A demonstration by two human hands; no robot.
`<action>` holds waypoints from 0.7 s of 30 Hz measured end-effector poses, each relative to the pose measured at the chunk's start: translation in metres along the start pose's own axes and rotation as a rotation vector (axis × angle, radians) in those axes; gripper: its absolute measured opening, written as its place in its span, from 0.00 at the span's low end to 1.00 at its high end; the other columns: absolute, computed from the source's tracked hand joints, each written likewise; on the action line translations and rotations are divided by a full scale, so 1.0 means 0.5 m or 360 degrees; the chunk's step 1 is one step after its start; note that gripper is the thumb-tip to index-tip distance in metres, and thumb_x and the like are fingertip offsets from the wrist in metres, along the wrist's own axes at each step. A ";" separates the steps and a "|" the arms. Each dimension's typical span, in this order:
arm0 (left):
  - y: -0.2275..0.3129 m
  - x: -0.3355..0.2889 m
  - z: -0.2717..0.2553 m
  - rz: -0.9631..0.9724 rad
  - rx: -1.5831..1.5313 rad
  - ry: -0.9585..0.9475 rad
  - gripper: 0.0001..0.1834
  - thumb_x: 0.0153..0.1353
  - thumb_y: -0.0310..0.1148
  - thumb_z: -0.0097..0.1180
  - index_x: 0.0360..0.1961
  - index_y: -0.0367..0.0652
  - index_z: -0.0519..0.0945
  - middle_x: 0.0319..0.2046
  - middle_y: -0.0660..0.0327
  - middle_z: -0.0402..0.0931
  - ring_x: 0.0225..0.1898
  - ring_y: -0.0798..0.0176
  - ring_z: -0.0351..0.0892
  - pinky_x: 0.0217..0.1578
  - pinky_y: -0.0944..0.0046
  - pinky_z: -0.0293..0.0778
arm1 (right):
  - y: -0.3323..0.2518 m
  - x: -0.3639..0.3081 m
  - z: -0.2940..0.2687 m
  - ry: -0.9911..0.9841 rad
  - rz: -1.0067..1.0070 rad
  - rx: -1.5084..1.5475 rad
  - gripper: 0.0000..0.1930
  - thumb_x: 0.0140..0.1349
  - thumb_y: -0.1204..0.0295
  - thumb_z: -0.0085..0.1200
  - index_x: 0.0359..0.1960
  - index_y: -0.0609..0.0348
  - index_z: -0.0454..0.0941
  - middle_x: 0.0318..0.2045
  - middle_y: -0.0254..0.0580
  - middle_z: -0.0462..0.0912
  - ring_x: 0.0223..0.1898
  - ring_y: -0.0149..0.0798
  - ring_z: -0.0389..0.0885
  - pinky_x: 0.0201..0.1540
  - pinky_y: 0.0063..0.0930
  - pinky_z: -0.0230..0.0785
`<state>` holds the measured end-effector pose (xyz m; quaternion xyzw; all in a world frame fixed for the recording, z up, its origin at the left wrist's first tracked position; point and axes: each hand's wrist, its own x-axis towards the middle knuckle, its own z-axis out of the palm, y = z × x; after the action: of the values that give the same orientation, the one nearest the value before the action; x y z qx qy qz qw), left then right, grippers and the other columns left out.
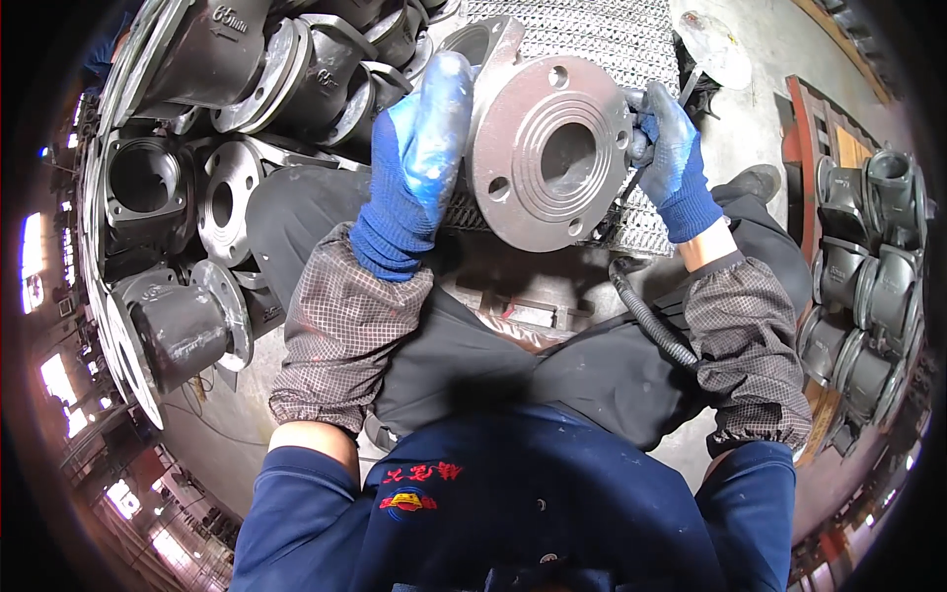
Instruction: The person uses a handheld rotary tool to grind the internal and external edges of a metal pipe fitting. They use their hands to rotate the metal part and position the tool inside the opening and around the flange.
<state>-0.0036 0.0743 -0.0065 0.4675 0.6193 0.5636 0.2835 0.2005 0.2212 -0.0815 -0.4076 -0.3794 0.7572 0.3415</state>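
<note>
A brown-grey flanged pipe casting [516, 148] stands in front of me, its round flange face turned up toward me, with a central bore and several bolt holes. My left hand [426, 148], in a blue glove with a worn palm, holds the casting's left side, fingers stretched upward along it. By the right rim of the flange is my right hand [673, 148], gloved the same way. Its fingers are curled round something dark that I cannot make out. Behind the flange, the rest of the casting is partly hidden.
Under the casting runs a metal mesh belt [592, 35]. Dark flanged castings [182, 331] are piled at my left, and more castings [841, 271] stand stacked at the right. A ribbed black hose [651, 321] lies over my right leg. A pale round disc [712, 47] is at the upper right.
</note>
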 end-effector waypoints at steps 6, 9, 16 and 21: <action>0.019 -0.021 0.023 -0.0158 -0.0084 0.0178 0.27 0.70 0.49 0.43 0.45 0.33 0.79 0.34 0.61 0.80 0.35 0.70 0.76 0.38 0.70 0.72 | -0.002 -0.044 0.009 0.0097 0.0044 -0.0075 0.20 0.69 0.55 0.46 0.41 0.62 0.77 0.24 0.34 0.79 0.16 0.21 0.69 0.17 0.14 0.57; 0.003 -0.034 -0.010 -0.0253 -0.0048 0.0248 0.26 0.70 0.50 0.45 0.41 0.32 0.80 0.29 0.65 0.77 0.31 0.73 0.72 0.34 0.72 0.69 | -0.012 -0.084 0.035 0.0005 -0.0214 -0.0550 0.21 0.71 0.56 0.41 0.43 0.63 0.78 0.24 0.32 0.78 0.18 0.21 0.68 0.20 0.12 0.59; -0.057 -0.071 -0.078 -0.0278 -0.0009 0.0328 0.20 0.69 0.42 0.50 0.32 0.33 0.77 0.24 0.68 0.72 0.28 0.75 0.65 0.31 0.72 0.66 | -0.008 -0.125 0.062 -0.0423 -0.0657 -0.0912 0.21 0.75 0.64 0.31 0.50 0.68 0.75 0.22 0.34 0.76 0.17 0.21 0.66 0.20 0.12 0.58; -0.044 -0.080 -0.077 -0.0270 0.0126 0.0356 0.16 0.67 0.37 0.53 0.43 0.30 0.78 0.35 0.60 0.79 0.35 0.70 0.75 0.40 0.70 0.72 | -0.035 -0.125 0.075 -0.0444 -0.0316 -0.0928 0.16 0.74 0.69 0.36 0.49 0.68 0.75 0.20 0.32 0.75 0.16 0.20 0.66 0.17 0.13 0.56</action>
<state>-0.0272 0.0231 -0.0271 0.3586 0.7059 0.5614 0.2407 0.1986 0.1667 -0.0298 -0.3417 -0.6609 0.6283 0.2276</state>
